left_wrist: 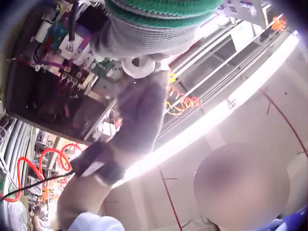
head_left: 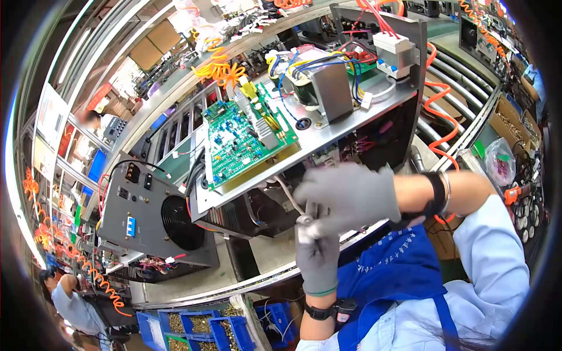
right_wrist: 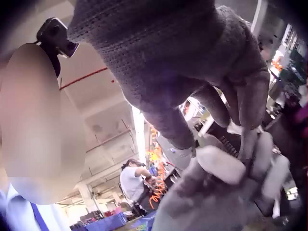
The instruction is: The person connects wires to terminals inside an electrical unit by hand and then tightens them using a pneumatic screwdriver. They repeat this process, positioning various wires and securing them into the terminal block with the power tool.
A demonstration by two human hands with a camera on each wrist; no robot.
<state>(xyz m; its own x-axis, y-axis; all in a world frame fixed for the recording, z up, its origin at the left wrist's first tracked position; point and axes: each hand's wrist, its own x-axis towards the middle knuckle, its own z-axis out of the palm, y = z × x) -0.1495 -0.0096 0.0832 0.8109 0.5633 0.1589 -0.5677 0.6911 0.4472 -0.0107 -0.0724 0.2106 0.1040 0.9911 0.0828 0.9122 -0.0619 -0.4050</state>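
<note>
Both hands wear grey knit gloves and meet before the open metal chassis [head_left: 205, 196]. My left hand [head_left: 318, 260] is upright with curled fingers, gripping what looks like the end of a thin grey cable [head_left: 288, 192] that slants down from under the chassis plate. Its thumb [right_wrist: 221, 165] lies folded across the fist. Blurred over it is my right hand [head_left: 351, 196], its thumb [right_wrist: 180, 156] apart from the other fingers, which point down onto the left fingers. A green circuit board [head_left: 249, 137] and a transformer [head_left: 328, 88] sit on the chassis plate.
To the left stands a second dark chassis [head_left: 149, 210] with a round fan. Blue bins [head_left: 231, 333] of small hardware sit below the bench edge. An orange coiled hose [head_left: 439, 111] hangs at right beside rollers [head_left: 468, 88]. Another person [head_left: 76, 301] works at far left.
</note>
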